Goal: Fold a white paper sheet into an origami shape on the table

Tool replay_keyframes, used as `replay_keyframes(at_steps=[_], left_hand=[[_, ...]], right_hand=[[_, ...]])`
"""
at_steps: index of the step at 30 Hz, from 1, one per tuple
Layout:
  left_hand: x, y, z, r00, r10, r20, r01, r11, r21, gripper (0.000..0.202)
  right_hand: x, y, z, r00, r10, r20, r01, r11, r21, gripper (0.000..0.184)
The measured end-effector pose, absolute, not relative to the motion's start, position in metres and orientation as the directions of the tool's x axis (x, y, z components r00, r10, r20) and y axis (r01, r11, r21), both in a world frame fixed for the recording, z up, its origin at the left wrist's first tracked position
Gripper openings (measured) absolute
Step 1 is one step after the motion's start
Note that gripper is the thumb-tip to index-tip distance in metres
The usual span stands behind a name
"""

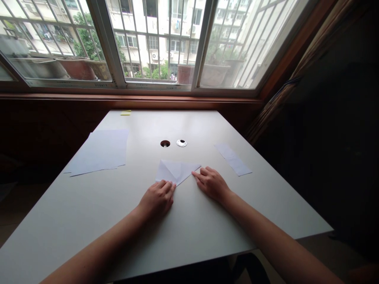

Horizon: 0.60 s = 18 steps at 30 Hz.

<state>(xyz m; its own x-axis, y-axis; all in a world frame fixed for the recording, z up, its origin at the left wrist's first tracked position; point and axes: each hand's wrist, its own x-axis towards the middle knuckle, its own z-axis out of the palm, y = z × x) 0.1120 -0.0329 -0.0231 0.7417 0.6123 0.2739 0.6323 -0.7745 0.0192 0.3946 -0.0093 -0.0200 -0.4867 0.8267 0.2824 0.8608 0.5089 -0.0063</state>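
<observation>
A sheet of white paper (168, 169), folded with a diagonal crease and a pointed right corner, lies flat on the white table (189, 236). At its near left edge, my left hand (159, 196) presses down with the fingers close together and curled. My right hand (212, 182) is at the slanting right edge, near the point, with one fingertip stretched onto the paper and the other fingers bent. The undersides of both hands are hidden.
A stack of white sheets (103, 150) lies at the left, a narrow paper strip (232, 158) at the right. Farther back are a round table hole (165, 144), a round silvery cover (181, 143) and a yellow sticky note (126, 113). A barred window (160, 39) stands beyond the table.
</observation>
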Motion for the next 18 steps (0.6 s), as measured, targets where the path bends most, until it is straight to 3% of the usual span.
replay_keyframes(at_steps=[18], left_hand=[[0.098,-0.031,-0.024,0.761,0.554,0.339,0.569,-0.82,0.063,0.041]], right_hand=[[0.425,0.008,-0.023,-0.295,0.891,0.346,0.951,0.308,0.019,0.033]])
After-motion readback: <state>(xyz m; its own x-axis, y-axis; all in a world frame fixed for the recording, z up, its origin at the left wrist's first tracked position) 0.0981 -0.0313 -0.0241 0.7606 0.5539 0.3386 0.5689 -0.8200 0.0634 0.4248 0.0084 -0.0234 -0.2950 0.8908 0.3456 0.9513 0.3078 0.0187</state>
